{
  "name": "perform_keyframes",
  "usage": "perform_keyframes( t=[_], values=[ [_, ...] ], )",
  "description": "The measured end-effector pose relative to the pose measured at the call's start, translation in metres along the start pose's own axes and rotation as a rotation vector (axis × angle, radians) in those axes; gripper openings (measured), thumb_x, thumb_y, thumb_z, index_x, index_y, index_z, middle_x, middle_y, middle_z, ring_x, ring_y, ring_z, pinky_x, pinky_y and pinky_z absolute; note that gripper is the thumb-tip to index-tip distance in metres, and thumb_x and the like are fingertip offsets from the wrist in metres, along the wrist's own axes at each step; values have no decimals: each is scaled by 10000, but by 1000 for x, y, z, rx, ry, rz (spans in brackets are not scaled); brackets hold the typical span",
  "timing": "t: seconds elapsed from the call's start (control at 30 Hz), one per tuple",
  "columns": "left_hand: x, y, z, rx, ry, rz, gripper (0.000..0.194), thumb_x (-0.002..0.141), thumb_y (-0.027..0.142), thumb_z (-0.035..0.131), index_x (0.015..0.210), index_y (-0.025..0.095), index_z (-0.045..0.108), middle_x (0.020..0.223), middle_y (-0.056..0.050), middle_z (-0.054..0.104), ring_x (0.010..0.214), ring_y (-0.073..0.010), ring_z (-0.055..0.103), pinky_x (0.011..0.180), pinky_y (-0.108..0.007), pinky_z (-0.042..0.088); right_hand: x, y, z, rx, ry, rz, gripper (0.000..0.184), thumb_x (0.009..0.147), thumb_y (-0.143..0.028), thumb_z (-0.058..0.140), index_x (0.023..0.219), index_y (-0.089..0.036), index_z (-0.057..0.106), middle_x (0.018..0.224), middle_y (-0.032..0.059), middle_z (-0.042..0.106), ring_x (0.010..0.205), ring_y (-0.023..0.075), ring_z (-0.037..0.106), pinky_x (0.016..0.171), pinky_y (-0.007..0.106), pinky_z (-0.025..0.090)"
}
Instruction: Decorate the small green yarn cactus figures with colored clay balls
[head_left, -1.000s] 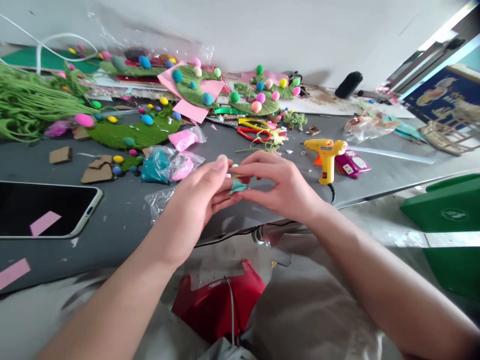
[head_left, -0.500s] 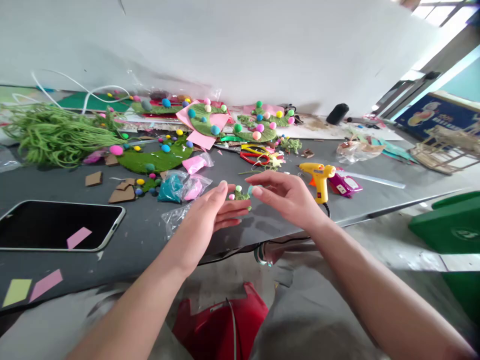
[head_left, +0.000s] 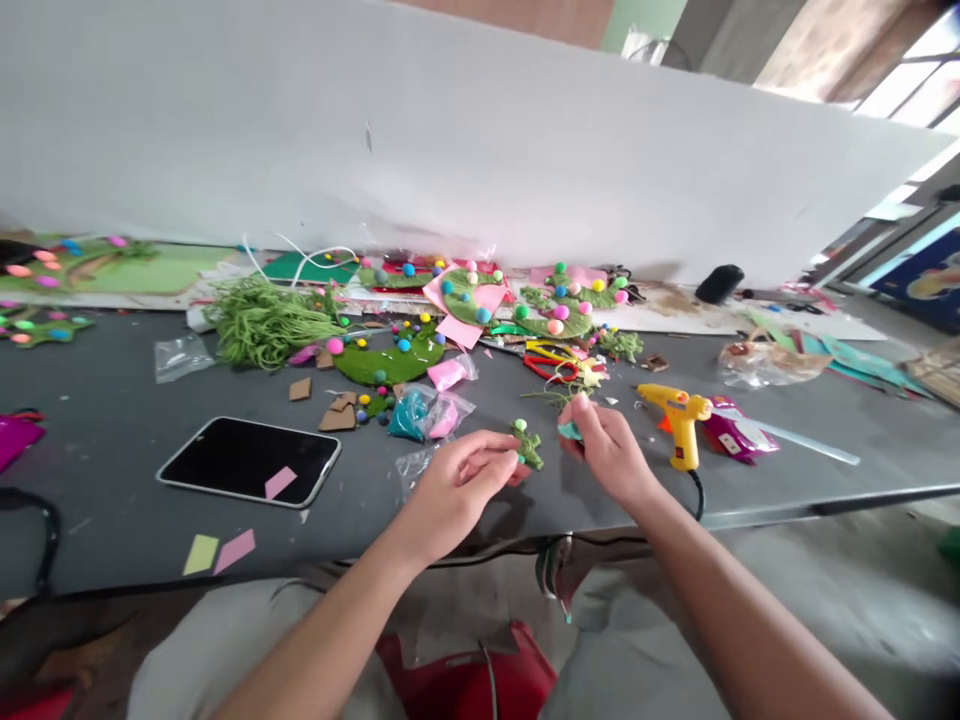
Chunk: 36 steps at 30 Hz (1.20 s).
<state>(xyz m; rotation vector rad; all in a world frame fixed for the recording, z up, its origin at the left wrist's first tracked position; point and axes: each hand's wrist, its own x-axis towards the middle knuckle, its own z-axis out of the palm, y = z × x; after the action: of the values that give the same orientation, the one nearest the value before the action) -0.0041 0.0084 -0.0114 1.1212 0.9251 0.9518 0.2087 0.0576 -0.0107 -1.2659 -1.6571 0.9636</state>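
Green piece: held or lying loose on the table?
Held: the left hand has the green piece at its fingertips; the right hand is apart from it.

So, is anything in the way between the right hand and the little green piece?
Nothing visible: only a gap over the grey table separates the right hand, pinching a teal scrap, from the green piece at the fingertips of the left hand.
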Motion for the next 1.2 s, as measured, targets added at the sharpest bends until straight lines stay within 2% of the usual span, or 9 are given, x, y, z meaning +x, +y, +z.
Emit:
perform_keyframes(
  t=[0.13,0.3,0.47,0.57,0.7,0.87,0.97,1.07,1.2],
  values=[
    [-1,2,-6,79,14,65,274,968,397,666,1103,162,703,985,-83,784,979,-211,748,879,-316,579,8,4,3,-93,-36,-29,428,860,-579,743,714,-180,685,591,-13,565,552,115,468,518,252,370],
    [-3,12,-10,301,-43,117,196,1012,358,592,1088,223,712,976,-32,784,942,-179,736,749,-264,532,14,18,7,-17,-82,-21,319,947,-459,672,1124,-214,772,1062,76,747,905,184,689,793,292,544],
    [10,17,-17,419,-47,198,204,1030,358,560,1078,228,710,965,-2,787,907,-148,722,684,-242,483,21,22,1,100,-2,144,460,974,-575,581,936,-162,782,619,-4,592,541,111,530,533,247,441],
    [20,17,-16,410,-27,233,221,1035,377,553,1071,229,714,959,5,783,900,-144,720,707,-241,495,26,14,1,78,48,141,389,857,-532,756,745,-159,762,523,-23,549,490,93,469,493,239,385],
    [24,21,-10,419,-6,275,211,1034,374,562,1048,232,718,940,10,780,889,-142,725,767,-236,519,40,0,10,250,28,120,340,765,-441,854,984,-185,805,826,50,778,736,167,707,720,296,580],
    [20,22,-11,419,104,297,201,1022,379,586,1056,233,720,962,-6,786,910,-162,739,828,-249,546,62,-14,30,572,-79,52,397,816,-492,804,1079,-198,758,1121,97,790,992,209,765,952,370,610],
    [15,17,-20,421,180,267,207,1009,391,607,1062,231,728,953,-20,786,897,-180,746,827,-264,557,68,-16,39,643,-84,70,412,879,-543,733,1094,-192,722,1007,81,798,821,182,777,766,305,630],
    [11,11,-28,360,253,218,224,1004,402,617,1077,223,729,962,-34,787,921,-204,752,850,-289,567,65,-13,40,473,-62,95,451,899,-613,674,875,-164,721,581,-1,667,416,106,569,431,229,433],
    [11,12,-27,332,250,187,215,1004,396,622,1069,221,729,952,-37,784,924,-200,747,850,-285,566,59,-6,36,188,91,-18,362,830,-514,786,732,-167,758,581,3,631,524,110,536,502,243,415]
  ],
)
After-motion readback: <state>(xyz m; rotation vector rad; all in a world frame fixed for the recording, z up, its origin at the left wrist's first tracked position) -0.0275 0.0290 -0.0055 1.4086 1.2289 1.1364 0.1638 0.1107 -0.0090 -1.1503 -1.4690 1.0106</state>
